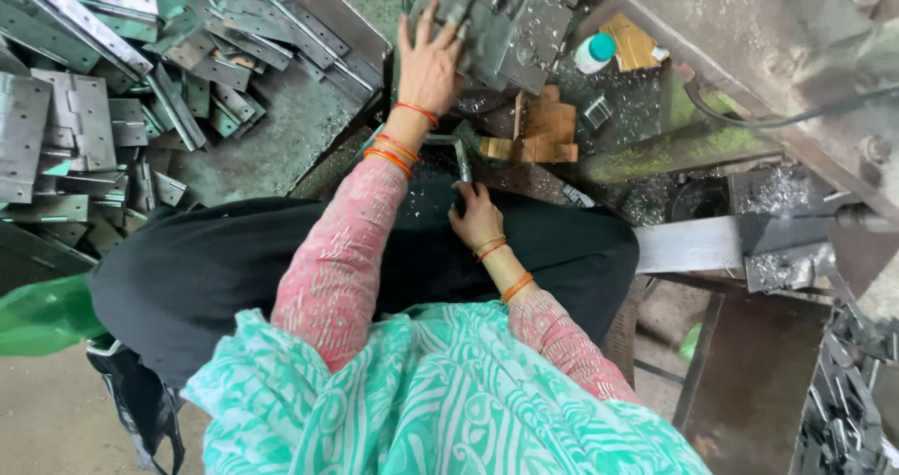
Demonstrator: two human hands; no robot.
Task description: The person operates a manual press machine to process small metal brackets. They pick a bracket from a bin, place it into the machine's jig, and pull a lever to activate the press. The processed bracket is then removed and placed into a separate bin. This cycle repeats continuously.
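1. The left hand (429,66) is laid flat, fingers spread and released, on a grey metal plate (487,35) resting on the machine desk (646,26); nothing is clasped.
2. The right hand (476,218) is seen below the plate, above the lap, its fingers (465,190) closed around the lower end of a thin metal rod (462,160) that rises toward the plate.
3. A heap of grey hinge plates (84,110) is spread well to the left of the plate, partly in a shallow metal tray (318,26); the tray's contents are loose hinge leaves lying at all angles.
4. A small white bottle with a teal cap (594,52) is placed just right of the plate, beside a yellowish cardboard piece (633,44).
5. Wooden blocks (538,124) are stacked below and right of the plate, with metal shavings (646,194) scattered around them.
6. A green plastic bag (42,316) is seen far below and left of the plate.
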